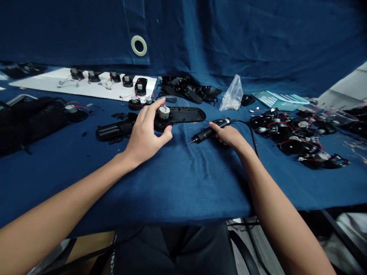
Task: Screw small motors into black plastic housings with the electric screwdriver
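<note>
My left hand [146, 133] curves its fingers and thumb around a round black housing with a small silver motor [164, 112] on top. A long black plastic panel [189, 114] with a rounded end extends to the right from behind it; whether the two are joined I cannot tell. My right hand [229, 135] is closed on the black electric screwdriver [207, 133], which lies low over the cloth with its thin bit pointing left and down. Its cord runs off to the right. Left of my left hand lies a ribbed black cylindrical part [113, 131].
A white board [86, 87] at the back left carries several motor units with red wires. Black plastic parts [189, 89], a clear bag [233, 95] and a light-blue basket [281, 100] stand along the back. More wired motor units [298, 131] are heaped at right.
</note>
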{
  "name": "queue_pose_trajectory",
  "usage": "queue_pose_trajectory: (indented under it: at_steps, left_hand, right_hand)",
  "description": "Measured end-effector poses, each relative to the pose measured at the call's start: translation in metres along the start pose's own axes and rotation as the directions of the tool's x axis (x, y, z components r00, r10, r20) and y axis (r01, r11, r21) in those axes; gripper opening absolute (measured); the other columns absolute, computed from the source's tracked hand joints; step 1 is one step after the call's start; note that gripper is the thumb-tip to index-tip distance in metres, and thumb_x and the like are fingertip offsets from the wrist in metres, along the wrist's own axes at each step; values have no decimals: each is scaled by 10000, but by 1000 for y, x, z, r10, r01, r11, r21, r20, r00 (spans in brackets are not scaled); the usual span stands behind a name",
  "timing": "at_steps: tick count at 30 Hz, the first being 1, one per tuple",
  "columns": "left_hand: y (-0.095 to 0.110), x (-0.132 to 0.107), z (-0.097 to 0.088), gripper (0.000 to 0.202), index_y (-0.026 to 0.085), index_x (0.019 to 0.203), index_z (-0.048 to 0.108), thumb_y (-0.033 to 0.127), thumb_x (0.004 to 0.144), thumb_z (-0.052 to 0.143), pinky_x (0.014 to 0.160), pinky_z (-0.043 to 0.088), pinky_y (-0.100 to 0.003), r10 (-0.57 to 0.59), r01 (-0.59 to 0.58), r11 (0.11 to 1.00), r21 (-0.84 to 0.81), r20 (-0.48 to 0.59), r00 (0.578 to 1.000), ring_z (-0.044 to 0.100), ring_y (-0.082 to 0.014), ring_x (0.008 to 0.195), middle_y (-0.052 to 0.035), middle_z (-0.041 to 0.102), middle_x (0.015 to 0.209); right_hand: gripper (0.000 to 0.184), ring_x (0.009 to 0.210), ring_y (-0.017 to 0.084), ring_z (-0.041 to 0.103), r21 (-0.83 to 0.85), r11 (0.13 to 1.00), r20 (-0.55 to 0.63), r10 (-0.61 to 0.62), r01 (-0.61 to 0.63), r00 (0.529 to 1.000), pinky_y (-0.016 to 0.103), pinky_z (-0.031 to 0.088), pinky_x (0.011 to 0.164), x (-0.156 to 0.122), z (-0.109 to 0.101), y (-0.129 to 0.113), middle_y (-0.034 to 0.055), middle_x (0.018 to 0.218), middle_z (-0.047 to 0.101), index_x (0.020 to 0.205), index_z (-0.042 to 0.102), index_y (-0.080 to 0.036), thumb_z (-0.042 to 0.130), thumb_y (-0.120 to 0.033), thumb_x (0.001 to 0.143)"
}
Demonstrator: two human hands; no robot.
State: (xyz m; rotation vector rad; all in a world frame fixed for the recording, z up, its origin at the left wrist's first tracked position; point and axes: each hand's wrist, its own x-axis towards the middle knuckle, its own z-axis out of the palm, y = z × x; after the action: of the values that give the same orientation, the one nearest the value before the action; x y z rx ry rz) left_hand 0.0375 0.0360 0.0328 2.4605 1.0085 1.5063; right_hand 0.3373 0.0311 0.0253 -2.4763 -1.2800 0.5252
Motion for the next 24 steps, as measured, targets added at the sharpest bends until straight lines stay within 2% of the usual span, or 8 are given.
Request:
queue_pose_trajectory:
  at_steps: [6, 11, 16, 18, 20, 21, 22, 24]
  left_hand:
    - [0, -2, 1, 554, 195, 1330, 447, 240, 803, 613, 1051, 467, -384, -66, 66, 997, -31, 4, 998, 577, -229, 1161, -71, 578, 1279]
    - [1, -3, 2, 542, 191, 1313, 457, 250, 800, 622, 1027, 476, -382, -39, 40, 999, -28, 39, 998, 583, -231, 1133, -71, 584, 1258]
    - [3, -3, 2, 516, 205, 1330, 484, 264, 829, 590, 1033, 466, -386, -38, 41, 999, -25, 84, 996, 581, -224, 1132, -60, 596, 1249]
    - [5, -3, 1, 492, 202, 1327, 510, 274, 844, 574, 1031, 466, -369, -42, 45, 999, -26, 92, 995, 574, -217, 1140, -61, 589, 1248]
    - [6, -2, 1, 488, 198, 1333, 523, 289, 855, 568, 1013, 474, -355, -65, 68, 997, -27, 89, 994, 581, -211, 1120, -64, 590, 1231]
    - [6, -2, 1, 491, 197, 1336, 524, 299, 857, 572, 997, 482, -349, -84, 87, 996, -35, 85, 993, 594, -207, 1092, -62, 603, 1202]
    - [5, -2, 0, 492, 199, 1336, 525, 312, 860, 577, 975, 492, -344, -111, 115, 992, -51, 83, 990, 610, -202, 1054, -57, 622, 1162]
    - [4, -2, 0, 463, 209, 1309, 543, 337, 867, 586, 922, 511, -333, -185, 193, 977, -93, 88, 979, 636, -193, 980, -41, 657, 1064]
  right_hand:
    - [701, 533, 170, 547, -65, 997, -44, -48, 45, 998, 307, 407, 565, 4, -1, 5, 85, 689, 647, 662, 610, -173, 389, -826, 790]
    - [717, 569, 175, 528, -109, 991, -87, -89, 79, 992, 295, 378, 579, 2, -3, 6, 95, 727, 645, 644, 633, -185, 382, -842, 782]
    - [648, 538, 161, 492, -145, 986, -92, -101, 87, 991, 276, 355, 567, -4, -7, 3, 83, 641, 604, 622, 623, -182, 437, -769, 823]
    - [581, 547, 153, 480, -170, 974, -124, -173, 150, 977, 268, 343, 574, -9, -8, 0, 72, 614, 582, 606, 607, -178, 491, -691, 852]
    - [494, 558, 140, 472, -126, 949, -185, -307, 288, 933, 257, 341, 582, -16, -10, -5, 49, 588, 561, 625, 592, -172, 551, -600, 869]
    - [450, 562, 130, 475, -44, 922, -220, -384, 384, 897, 248, 351, 587, -21, -11, -8, 33, 587, 558, 674, 598, -171, 560, -569, 879]
    - [420, 575, 123, 491, 82, 869, -251, -455, 487, 854, 238, 370, 593, -27, -11, -11, 22, 612, 572, 751, 612, -172, 549, -563, 892]
    - [466, 667, 121, 569, 386, 665, -280, -576, 640, 768, 225, 437, 641, -40, -13, -18, 27, 746, 637, 941, 634, -183, 487, -623, 903]
